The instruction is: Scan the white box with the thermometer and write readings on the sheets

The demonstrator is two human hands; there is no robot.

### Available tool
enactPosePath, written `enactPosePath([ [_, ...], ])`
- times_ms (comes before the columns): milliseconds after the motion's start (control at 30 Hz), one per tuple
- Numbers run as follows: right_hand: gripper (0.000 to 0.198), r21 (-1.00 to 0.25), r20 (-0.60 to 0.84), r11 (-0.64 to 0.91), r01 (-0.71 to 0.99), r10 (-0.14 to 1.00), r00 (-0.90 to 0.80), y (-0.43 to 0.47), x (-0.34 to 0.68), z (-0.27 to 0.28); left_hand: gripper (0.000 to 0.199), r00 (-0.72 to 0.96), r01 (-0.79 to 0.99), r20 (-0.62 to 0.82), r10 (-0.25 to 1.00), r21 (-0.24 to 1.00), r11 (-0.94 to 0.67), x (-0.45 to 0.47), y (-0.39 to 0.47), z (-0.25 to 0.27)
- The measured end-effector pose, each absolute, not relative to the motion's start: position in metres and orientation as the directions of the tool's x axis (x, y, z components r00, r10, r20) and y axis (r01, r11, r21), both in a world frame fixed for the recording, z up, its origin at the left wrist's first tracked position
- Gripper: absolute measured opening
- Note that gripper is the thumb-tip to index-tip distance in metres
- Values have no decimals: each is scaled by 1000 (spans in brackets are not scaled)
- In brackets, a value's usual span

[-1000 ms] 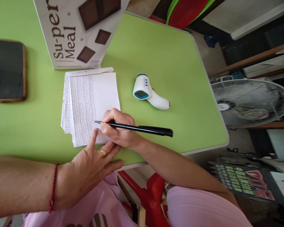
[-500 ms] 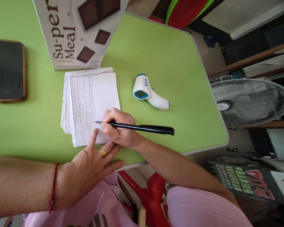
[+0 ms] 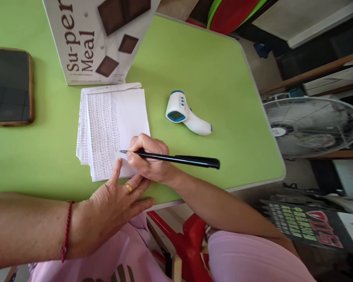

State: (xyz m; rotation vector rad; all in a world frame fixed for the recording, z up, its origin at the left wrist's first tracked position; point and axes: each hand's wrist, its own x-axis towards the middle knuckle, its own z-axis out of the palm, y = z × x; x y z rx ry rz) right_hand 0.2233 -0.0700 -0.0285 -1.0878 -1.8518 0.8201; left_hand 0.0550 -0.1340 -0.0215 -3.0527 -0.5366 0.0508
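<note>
A stack of white paper sheets (image 3: pixel 117 117), densely covered with handwritten lines on its left part, lies on the green table (image 3: pixel 211 70). My right hand (image 3: pixel 148 158) grips a black pen (image 3: pixel 182 159), whose tip touches the top sheet near its lower middle. My left hand (image 3: pixel 114 211) rests flat at the table's near edge, fingers spread, the index finger pressing the lower edge of the paper. It wears a gold ring, and a red cord is around the wrist.
A white and blue infrared thermometer (image 3: pixel 185 115) lies right of the paper. A tilted "Su-per Meal" box (image 3: pixel 91 39) stands behind it. A dark phone in a brown case (image 3: pixel 8 86) lies at the left. A fan (image 3: pixel 312 125) and a red chair (image 3: pixel 182 243) sit beyond the table.
The pen's tip has shifted very slightly to the right on the sheet. My left hand stays in place on the paper's edge.
</note>
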Motion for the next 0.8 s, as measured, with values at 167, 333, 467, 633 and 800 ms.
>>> enactPosePath([
  [167, 19, -837, 337, 400, 374, 914, -225, -69, 225, -31, 78, 935, 349, -43, 352, -56, -935, 54, -133, -17],
  [333, 21, -822, 351, 417, 388, 907, -233, -69, 225, -30, 76, 937, 345, -36, 347, -56, -937, 55, -133, -18],
  [467, 21, -808, 362, 435, 399, 899, -246, -70, 225, -30, 80, 937, 345, -38, 347, -61, -937, 55, -134, -18],
  [633, 21, -804, 373, 453, 384, 888, -267, -69, 225, -30, 83, 936, 343, -52, 347, -78, -936, 55, -134, -15],
  [800, 21, -814, 385, 450, 368, 891, -240, -68, 225, -31, 78, 936, 347, -33, 350, -77, -935, 55, -133, -17],
])
